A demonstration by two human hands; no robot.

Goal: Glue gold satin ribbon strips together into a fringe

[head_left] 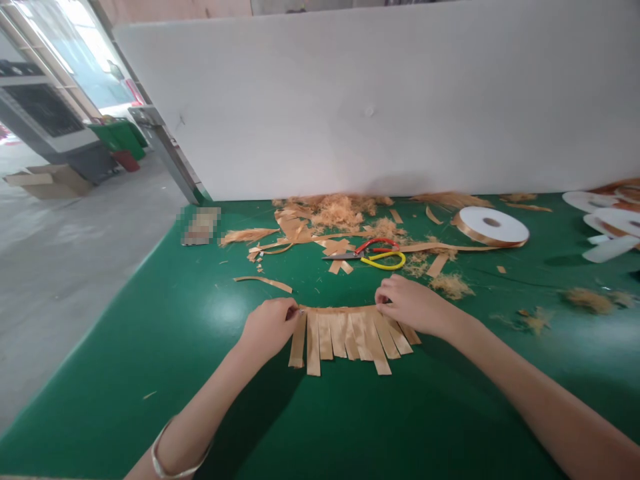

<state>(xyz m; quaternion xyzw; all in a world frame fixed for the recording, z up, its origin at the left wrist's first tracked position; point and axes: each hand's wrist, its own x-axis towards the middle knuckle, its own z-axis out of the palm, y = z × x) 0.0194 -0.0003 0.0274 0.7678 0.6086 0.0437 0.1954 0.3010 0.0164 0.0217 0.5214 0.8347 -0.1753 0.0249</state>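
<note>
A fringe of tan ribbon strips [350,337] lies on the green table [200,373], its strips hanging toward me from a top band. My left hand [270,327] pinches the band's left end. My right hand [413,303] is closed on the band's right end. Both hands rest on the table.
Scissors with red and yellow handles [373,255] lie just beyond the fringe. A spool of tan ribbon [491,227] sits at the back right, with more white spools [607,227] at the far right. Ribbon scraps and frayed threads [330,213] litter the back by the white wall.
</note>
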